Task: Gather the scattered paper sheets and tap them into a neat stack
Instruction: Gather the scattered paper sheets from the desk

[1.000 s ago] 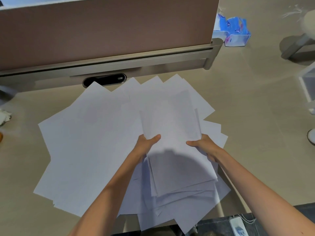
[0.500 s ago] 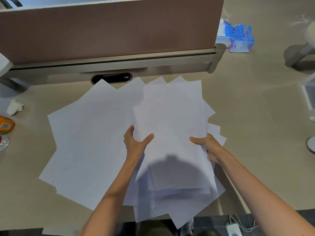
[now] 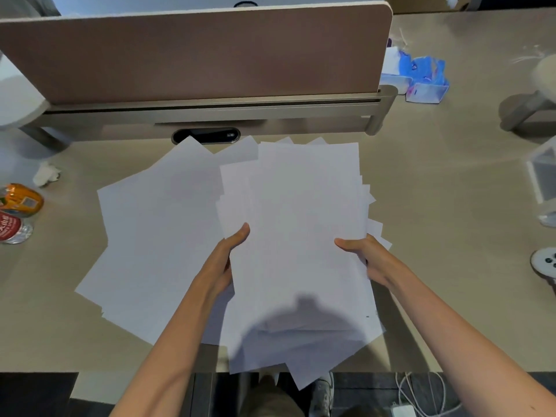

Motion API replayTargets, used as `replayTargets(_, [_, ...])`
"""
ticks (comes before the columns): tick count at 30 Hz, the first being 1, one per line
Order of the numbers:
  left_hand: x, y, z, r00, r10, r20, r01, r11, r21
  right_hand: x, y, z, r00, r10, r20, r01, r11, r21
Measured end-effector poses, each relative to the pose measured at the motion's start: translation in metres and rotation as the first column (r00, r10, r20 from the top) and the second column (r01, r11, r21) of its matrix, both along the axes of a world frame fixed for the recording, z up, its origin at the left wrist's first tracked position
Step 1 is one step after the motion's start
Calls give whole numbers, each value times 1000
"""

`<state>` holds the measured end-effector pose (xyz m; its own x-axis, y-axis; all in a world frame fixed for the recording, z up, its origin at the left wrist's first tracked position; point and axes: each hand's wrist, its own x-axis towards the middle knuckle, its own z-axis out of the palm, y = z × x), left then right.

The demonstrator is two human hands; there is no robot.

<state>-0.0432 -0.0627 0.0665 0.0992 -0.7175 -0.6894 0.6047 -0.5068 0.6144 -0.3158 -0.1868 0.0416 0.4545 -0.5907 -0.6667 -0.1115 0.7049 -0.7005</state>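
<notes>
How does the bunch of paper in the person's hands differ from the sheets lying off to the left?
The held bunch is gripped at its sides by the left hand and right hand; the loose sheets lie untouched on the desk. The held bunch runs roughly straight away from the person; the loose sheets are fanned askew. Both are plain white paper with uneven edges.

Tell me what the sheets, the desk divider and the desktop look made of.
Sheets: thin white matte paper, bending in the left hand and right hand.
Divider: probably brown fabric or felt, dull, no glare.
Desktop: smooth beige laminate, apparently; faint sheen.
</notes>
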Motion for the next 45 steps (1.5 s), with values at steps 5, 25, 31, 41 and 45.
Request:
replayTargets(5, [1,-6,19,992,-128,8,128,991,38,-7,0,11,985,172,30,-173,985,27])
replayTargets(25, [-14,19,-1,979,-201,25,194,967,165,33,21,27,984,170,-54,-165,983,81])
replayTargets(31, [-4,41,-2,970,-97,224,97,995,11,43,34,16,975,211,-72,-209,977,35])
replayTargets(41, [21,64,2,989,19,149,-1,993,-120,81,55,43,977,215,-7,-215,976,-32])
replayTargets(45, [56,66,-2,989,-147,36,151,971,-184,108,59,46,980,197,-35,-198,980,-18])
